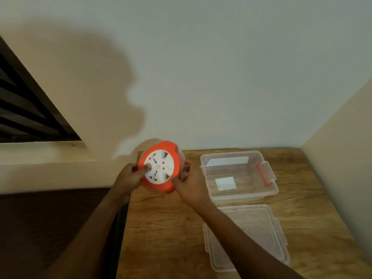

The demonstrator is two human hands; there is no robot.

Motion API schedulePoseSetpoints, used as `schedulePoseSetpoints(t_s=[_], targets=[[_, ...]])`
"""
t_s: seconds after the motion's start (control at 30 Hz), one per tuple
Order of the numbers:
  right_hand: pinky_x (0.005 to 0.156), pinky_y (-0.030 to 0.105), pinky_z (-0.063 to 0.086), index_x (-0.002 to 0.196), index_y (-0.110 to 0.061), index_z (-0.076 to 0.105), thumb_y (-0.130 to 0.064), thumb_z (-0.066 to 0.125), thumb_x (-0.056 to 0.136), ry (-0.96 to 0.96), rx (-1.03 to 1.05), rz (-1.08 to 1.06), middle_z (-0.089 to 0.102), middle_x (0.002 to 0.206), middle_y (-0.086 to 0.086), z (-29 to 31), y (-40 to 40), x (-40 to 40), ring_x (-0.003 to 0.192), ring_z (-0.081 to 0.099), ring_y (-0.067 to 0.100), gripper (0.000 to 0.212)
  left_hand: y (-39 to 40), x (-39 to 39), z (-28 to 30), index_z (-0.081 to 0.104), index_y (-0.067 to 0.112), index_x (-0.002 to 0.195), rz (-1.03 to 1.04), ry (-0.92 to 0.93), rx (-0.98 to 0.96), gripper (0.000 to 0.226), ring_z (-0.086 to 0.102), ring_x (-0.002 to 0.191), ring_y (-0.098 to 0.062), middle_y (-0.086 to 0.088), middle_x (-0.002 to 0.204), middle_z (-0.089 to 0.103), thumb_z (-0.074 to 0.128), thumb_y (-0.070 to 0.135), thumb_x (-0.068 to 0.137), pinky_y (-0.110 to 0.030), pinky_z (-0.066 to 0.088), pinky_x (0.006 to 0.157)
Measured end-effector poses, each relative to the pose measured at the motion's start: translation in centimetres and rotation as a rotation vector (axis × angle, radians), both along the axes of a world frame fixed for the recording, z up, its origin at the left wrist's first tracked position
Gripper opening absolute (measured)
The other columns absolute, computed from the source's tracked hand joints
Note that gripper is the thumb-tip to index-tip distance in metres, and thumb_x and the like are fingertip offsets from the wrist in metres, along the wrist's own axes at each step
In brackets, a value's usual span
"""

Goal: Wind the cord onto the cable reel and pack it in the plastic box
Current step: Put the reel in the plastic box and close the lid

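An orange cable reel (pixel 161 154) with a white socket face is held up above the left end of the wooden table (pixel 165 228), its face tilted toward me. My left hand (pixel 130 178) grips its left rim, thumb pressed on the white face. My right hand (pixel 190 185) grips the right rim from the side and below. The cord itself is not visible. To the right stands the clear plastic box (pixel 241 195), open, with red latches and a small white block inside. Its clear lid (pixel 245 236) lies flat in front of it.
The table sits in a corner, with a pale wall behind it and another on the right. A dark floor lies left of the table edge. A dark barred window (pixel 26 109) is at the far left above a ledge.
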State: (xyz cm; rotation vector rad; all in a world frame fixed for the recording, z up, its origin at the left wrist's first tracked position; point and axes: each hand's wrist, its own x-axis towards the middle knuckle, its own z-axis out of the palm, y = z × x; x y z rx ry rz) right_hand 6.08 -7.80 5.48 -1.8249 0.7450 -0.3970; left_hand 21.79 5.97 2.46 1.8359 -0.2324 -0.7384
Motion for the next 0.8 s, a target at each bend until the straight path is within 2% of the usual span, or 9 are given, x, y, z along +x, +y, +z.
schedulePoseSetpoints(t_s=[0.1,0.17,0.23,0.3,0.43,0.47,0.67,0.73,0.8], targets=[[0.046,0.005,0.044,0.12,-0.026,0.048,-0.025,0.078,0.076,-0.022,-0.065,-0.068,0.054,0.095,-0.019,3.3,-4.3,-1.9,0.081,0.055,-0.005,0.054,-3.3,-2.1,2.7,0.063,0.011,0.125,0.022,0.013,-0.144,0.038,0.073,0.103,-0.023,-0.005,0.115,0.075,0.076,0.023,0.092,-0.039,0.064,0.079],[0.054,0.014,0.051,0.123,-0.022,0.05,-0.023,0.082,0.071,0.009,-0.069,-0.102,0.058,0.098,-0.013,4.6,-8.1,-4.1,0.084,0.061,0.002,0.061,-6.0,-4.2,4.1,0.062,0.017,0.122,0.02,-0.004,-0.206,0.039,0.072,0.099,-0.014,0.001,0.113,0.072,0.081,0.019,0.087,-0.026,0.062,0.064],[0.061,0.022,0.054,0.126,-0.018,0.05,-0.021,0.084,0.069,0.045,-0.053,-0.112,0.061,0.103,-0.008,5.1,-11.7,-6.7,0.088,0.062,0.009,0.066,-8.9,-6.7,4.9,0.058,0.023,0.123,-0.024,-0.033,-0.228,0.047,0.071,0.096,-0.01,0.005,0.11,0.071,0.085,0.021,0.084,-0.021,0.06,0.055],[0.058,0.018,0.05,0.129,-0.016,0.05,-0.019,0.085,0.068,0.09,-0.056,-0.127,0.062,0.107,-0.004,4.7,-14.6,-8.6,0.09,0.06,0.011,0.07,-11.7,-9.1,5.3,0.056,0.026,0.125,-0.068,-0.043,-0.224,0.052,0.07,0.098,-0.011,0.005,0.112,0.07,0.086,0.024,0.083,-0.019,0.06,0.055],[0.06,0.021,0.049,0.129,-0.011,0.051,-0.021,0.086,0.065,0.163,-0.085,-0.146,0.065,0.114,0.003,2.9,-19.4,-11.9,0.093,0.059,0.015,0.074,-17.2,-13.4,5.2,0.057,0.018,0.137,-0.069,-0.084,-0.131,0.053,0.067,0.111,-0.025,-0.002,0.126,0.066,0.08,0.021,0.089,-0.038,0.064,0.083],[0.065,0.025,0.052,0.128,-0.01,0.052,-0.023,0.086,0.064,0.177,-0.082,-0.139,0.065,0.115,0.004,2.3,-20.3,-12.4,0.094,0.06,0.016,0.074,-18.3,-14.2,4.9,0.055,0.016,0.139,-0.063,-0.079,-0.106,0.054,0.066,0.112,-0.026,-0.002,0.127,0.066,0.079,0.019,0.09,-0.038,0.063,0.083],[0.084,0.046,0.056,0.124,-0.011,0.06,-0.033,0.081,0.073,0.291,-0.156,-0.05,0.068,0.118,0.008,-1.5,-24.2,-14.1,0.102,0.065,0.025,0.06,-21.5,-17.9,1.8,0.07,0.019,0.119,-0.046,-0.01,-0.13,0.029,0.078,0.09,-0.022,-0.005,0.112,0.078,0.076,0.011,0.091,-0.022,0.061,0.057],[0.099,0.052,0.044,0.126,-0.014,0.059,-0.046,0.073,0.077,0.447,-0.361,0.055,0.063,0.126,0.007,-2.3,-24.9,-14.0,0.116,0.055,0.029,0.06,-21.5,-18.7,0.7,0.067,0.014,0.124,-0.013,0.048,-0.108,0.033,0.079,0.087,-0.021,-0.003,0.106,0.079,0.073,0.008,0.092,-0.029,0.064,0.061],[0.105,0.049,0.032,0.124,-0.017,0.062,-0.059,0.061,0.08,0.607,-0.612,0.154,0.058,0.131,0.005,-2.9,-25.1,-13.5,0.126,0.041,0.031,0.06,-21.4,-18.8,-0.2,0.064,0.008,0.127,0.02,0.135,-0.067,0.036,0.077,0.096,-0.031,-0.009,0.11,0.077,0.071,0.004,0.092,-0.049,0.066,0.079]])
